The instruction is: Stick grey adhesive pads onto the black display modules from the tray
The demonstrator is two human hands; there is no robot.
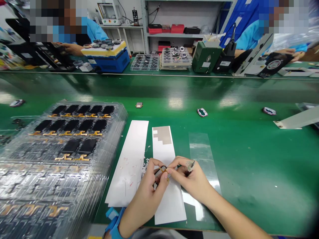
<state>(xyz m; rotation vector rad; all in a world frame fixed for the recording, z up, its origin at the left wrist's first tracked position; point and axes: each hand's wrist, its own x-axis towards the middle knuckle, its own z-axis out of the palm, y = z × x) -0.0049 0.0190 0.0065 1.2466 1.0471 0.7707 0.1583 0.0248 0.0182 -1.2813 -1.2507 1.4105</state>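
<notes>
- Two hands meet in the head view: the left hand and the right hand have their fingertips together, both pinching one small dark-edged part with a gold ribbon.
- The part is over the white strip, towards the near edge of the desk; fingers cover most of it, so its full outline cannot be told.
- It should weigh very little; the body is probably stiff, smooth and brittle, easily smudged or slipped.
- The ribbon looks thin and bendable, likely to crease or tear under a hard pull.
- The body's edges seem the safest hold, with only light fingertip pressure near the ribbon.
- A small object juts from the right hand, too unclear to name; any hard tip might scratch.
</notes>
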